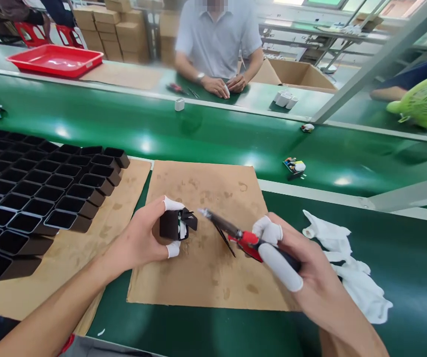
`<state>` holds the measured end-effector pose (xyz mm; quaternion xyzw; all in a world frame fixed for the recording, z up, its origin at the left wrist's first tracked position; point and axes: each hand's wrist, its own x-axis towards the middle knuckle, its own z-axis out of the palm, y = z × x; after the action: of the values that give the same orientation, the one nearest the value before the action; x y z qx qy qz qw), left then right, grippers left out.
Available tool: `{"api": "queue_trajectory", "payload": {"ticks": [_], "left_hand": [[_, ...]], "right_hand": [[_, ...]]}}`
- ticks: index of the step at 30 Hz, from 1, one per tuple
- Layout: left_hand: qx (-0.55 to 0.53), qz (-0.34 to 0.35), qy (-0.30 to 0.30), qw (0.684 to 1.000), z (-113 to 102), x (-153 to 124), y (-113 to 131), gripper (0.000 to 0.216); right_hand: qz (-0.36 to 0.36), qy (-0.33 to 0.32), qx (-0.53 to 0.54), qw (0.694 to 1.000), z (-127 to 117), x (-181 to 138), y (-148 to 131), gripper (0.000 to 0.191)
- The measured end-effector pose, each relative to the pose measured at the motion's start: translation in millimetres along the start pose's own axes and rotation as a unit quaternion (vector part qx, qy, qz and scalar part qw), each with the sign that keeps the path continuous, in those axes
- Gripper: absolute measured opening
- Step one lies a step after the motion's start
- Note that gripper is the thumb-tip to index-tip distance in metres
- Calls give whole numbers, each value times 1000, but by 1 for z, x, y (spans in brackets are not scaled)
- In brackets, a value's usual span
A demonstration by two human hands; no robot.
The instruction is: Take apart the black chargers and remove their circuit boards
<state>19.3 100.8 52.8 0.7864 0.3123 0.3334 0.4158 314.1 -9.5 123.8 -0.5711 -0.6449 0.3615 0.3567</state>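
Observation:
My left hand (150, 230) grips a small black plastic box-shaped housing (169, 225) between thumb and fingers. White and green parts and black pieces (189, 219) show at its right-hand open end. In my right hand (288, 253) is a tool that looks like long-nose pliers (232, 229), with red-and-black handles and a narrow grey metal nose. Its tip points at the housing and is a little apart from it. Several fingertips of both hands wear white finger covers. Below the nose is a thin black strip (225, 241); I cannot tell whether it belongs to the tool.
A cardboard sheet (213, 183) lies under my hands. Rows of open black housings (42, 181) stand at left. White gloves (350, 263) lie at right. Circuit boards (294, 166) rest on the green belt (228, 144). Opposite sits a person (219, 39) near a red tray (55, 60).

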Motion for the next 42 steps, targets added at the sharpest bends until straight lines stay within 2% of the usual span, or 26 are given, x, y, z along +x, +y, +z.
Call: {"api": "queue_trajectory", "payload": {"ticks": [5,12,21,30,34,37,42], "left_hand": [[78,18,26,996,-8,-1,1,61],[120,45,40,991,-8,-2,3,65],[186,84,22,979,-9,-3,0,64],[223,72,-3,972,-8,-5,-3,65],[244,63,-22,968,-8,-7,-7,68],[277,70,-39,957,-7,-8,-11,69],[330,107,-38,937,-1,-8,-15,69]], "right_hand": [[43,-34,-50,997,19,-3,-2,45],[23,-36,-82,996,27,-2,-1,42],[-7,-20,-124,992,29,1,-1,43],[-44,-7,-175,983,36,0,7,40],[3,-9,-183,983,42,1,13,16],[47,-36,-209,976,46,3,15,36],[107,-75,-227,965,56,5,10,30]]}}
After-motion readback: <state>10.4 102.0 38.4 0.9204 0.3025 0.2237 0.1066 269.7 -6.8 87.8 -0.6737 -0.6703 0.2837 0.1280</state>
